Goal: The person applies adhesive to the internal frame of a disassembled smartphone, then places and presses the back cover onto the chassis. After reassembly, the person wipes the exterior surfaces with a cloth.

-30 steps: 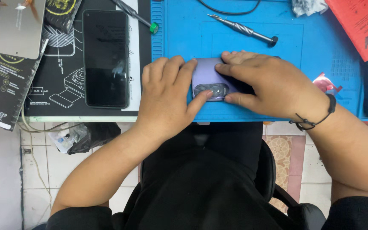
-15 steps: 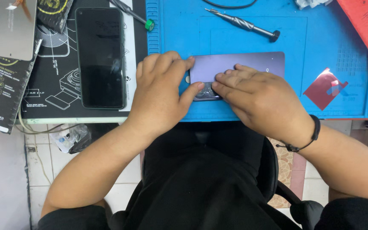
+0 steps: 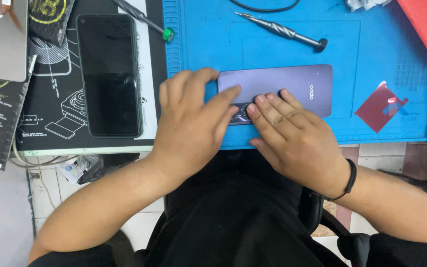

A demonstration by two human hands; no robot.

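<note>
Head view. The purple phone (image 3: 282,89) lies back-side up on the blue work mat (image 3: 371,59), long axis running left to right, camera end at the left and close to the mat's near edge. Your left hand (image 3: 191,123) rests palm down over the phone's left end, fingers spread and nearly flat, thumb tip touching the camera area; it grips nothing. Your right hand (image 3: 295,136) lies just beside it, four fingers extended and pressed together onto the near-left part of the back cover, with nothing enclosed in it. The fingertips of both hands meet close to the camera module.

Handling: treat the phone as light, rigid and thin. Its smooth back cover looks slippery and is probably prone to scratching or cracking under point loads, so press with flat finger pads rather than nails. To lift it, take hold along the two long edges, away from the camera lenses.

Pose: both forearms come in from the near side and converge toward the mat, wrists low, hands held flat over the work.

Surroundings: a screwdriver (image 3: 282,30) lies on the mat beyond the phone. A red film piece (image 3: 379,106) sits to the right. A black phone (image 3: 108,74) lies face up, well apart to the left.
</note>
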